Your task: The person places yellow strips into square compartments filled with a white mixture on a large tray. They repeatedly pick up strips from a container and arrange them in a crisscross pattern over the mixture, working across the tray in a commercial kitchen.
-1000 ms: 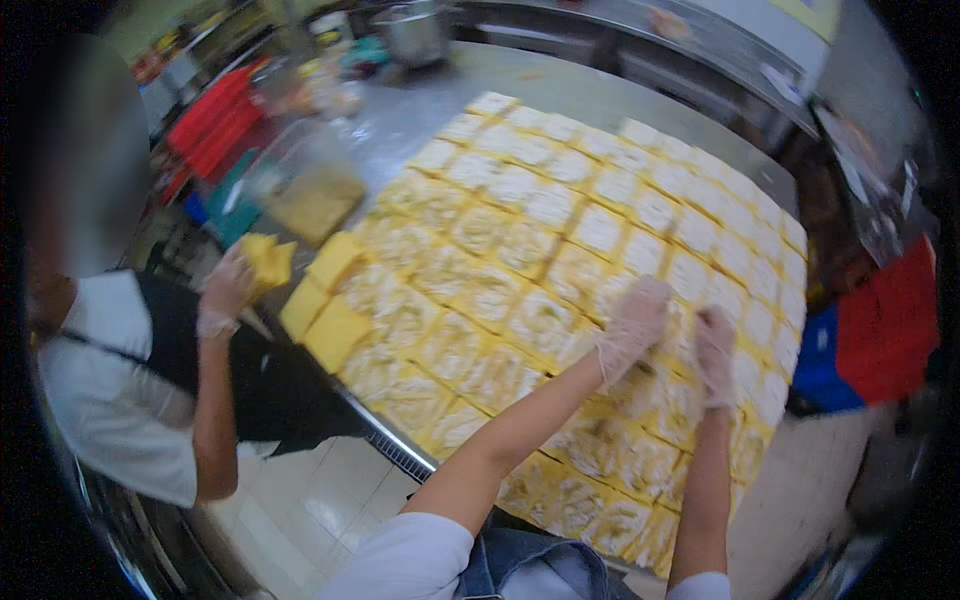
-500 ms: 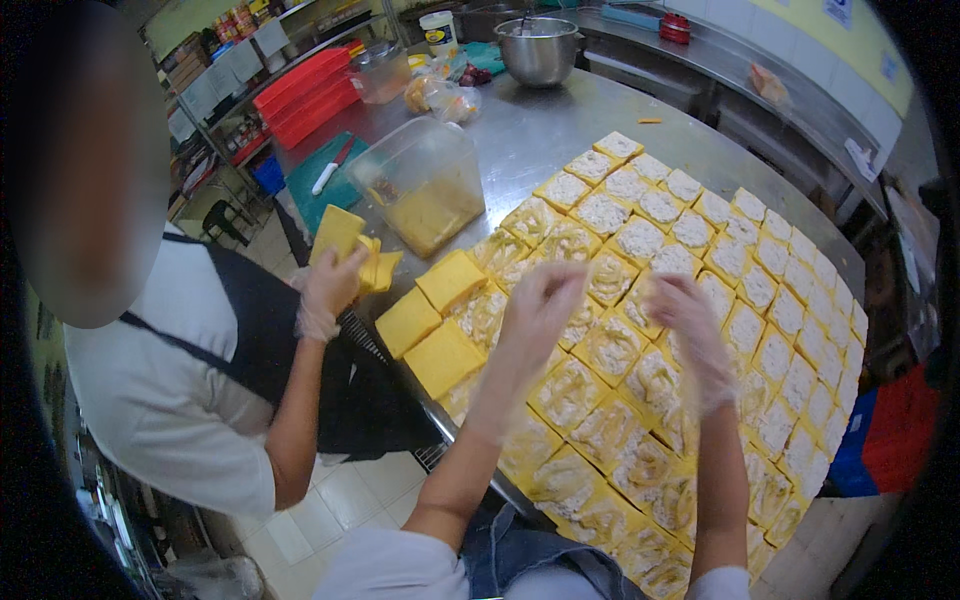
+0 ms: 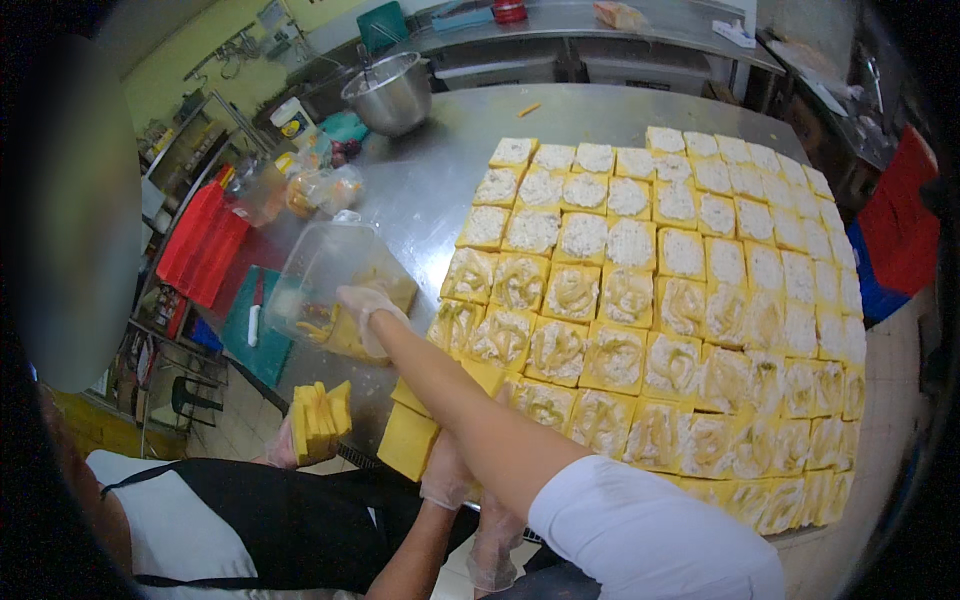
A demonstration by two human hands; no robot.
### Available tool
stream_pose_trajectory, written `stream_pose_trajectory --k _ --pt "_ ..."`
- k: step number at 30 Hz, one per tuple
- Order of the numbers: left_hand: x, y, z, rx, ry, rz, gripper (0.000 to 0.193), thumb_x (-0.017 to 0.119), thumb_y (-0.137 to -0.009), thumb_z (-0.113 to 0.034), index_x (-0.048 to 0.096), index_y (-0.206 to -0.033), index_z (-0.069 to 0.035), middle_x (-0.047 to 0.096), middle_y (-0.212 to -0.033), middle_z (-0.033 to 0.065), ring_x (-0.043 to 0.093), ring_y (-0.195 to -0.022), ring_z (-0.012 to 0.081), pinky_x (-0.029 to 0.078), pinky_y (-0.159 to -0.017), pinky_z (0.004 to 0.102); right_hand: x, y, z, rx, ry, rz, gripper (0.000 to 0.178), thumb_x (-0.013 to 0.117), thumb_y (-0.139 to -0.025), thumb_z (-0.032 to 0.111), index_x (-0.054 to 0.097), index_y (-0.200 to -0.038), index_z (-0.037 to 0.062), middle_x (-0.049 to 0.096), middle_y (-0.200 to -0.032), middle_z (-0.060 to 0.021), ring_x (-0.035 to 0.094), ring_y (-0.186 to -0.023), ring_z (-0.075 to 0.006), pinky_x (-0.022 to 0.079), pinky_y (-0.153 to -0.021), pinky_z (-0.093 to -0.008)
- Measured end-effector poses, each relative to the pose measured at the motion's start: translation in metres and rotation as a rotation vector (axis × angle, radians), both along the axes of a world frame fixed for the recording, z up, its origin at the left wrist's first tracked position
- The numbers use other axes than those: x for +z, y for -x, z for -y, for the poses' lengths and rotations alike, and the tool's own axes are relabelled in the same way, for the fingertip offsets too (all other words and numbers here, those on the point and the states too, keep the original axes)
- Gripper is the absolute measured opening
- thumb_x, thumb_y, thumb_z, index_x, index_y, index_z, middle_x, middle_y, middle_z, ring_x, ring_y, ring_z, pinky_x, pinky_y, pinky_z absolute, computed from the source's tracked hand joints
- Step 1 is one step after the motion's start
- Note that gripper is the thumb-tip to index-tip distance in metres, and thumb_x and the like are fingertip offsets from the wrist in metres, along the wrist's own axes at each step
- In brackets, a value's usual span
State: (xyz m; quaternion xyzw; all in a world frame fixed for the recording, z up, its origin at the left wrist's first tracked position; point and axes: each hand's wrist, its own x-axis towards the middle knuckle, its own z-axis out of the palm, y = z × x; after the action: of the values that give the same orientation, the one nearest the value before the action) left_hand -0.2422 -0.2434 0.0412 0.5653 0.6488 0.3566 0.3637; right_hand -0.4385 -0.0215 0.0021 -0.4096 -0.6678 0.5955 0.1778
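The right hand is hovering over the clear tub, its grip unclear. Topped yellow slices are lying right of the tub, an arrangement probably keeping its yellow strips handy. The left hand is hanging below and right of the tub, grip hidden.

A commercial kitchen — steel table, mixing bowl, rows of topped bread slices.

Steel table: rows of topped yellow bread slices; clear tub, green board, metal bowl.
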Motion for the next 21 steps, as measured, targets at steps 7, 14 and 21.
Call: stream_pose_trajectory --k 7,14,21 --pt "-0.048 0.017 -0.001 -0.135 -0.030 -0.019 0.042 0.051 -0.083 -0.024 0.050 -0.119 -0.002 0.055 -0.115 0.0164 0.052 -0.107 0.0277 0.041 -0.090 0.0347 0.000 -0.010 -0.004 0.296 0.156 -0.167 0.031 0.053 -0.082 0.026 0.060 -0.097 -0.0001 0.056 -0.113 -0.0210 0.057 -0.102 -0.0288 0.049 -0.073 -0.0513" --pt "-0.023 0.010 -0.010 -0.462 -0.309 -1.294 0.026 0.051 -0.080 -0.025 0.057 -0.102 -0.010 0.056 -0.111 0.0085 0.051 -0.108 0.0225 0.040 -0.092 0.0391 0.083 -0.043 -0.009 0.243 0.782 -0.980 0.042 0.043 -0.087 0.038 0.055 -0.111 0.0063 0.059 -0.108 -0.0178 0.055 -0.095 -0.0435 0.043 -0.067 -0.0614" --pt "-0.026 0.028 0.010 -0.579 -0.532 -1.094 0.021 0.055 -0.076 -0.021 0.057 -0.094 -0.012 0.055 -0.104 0.0063 0.049 -0.104 0.0259 0.041 -0.087 0.0415 0.172 -0.203 -0.024 0.121 0.269 -0.895 0.051 0.041 -0.090 0.032 0.031 -0.132 0.0054 0.039 -0.130 -0.0210 0.044 -0.108 -0.0496 0.037 -0.067 -0.0743"
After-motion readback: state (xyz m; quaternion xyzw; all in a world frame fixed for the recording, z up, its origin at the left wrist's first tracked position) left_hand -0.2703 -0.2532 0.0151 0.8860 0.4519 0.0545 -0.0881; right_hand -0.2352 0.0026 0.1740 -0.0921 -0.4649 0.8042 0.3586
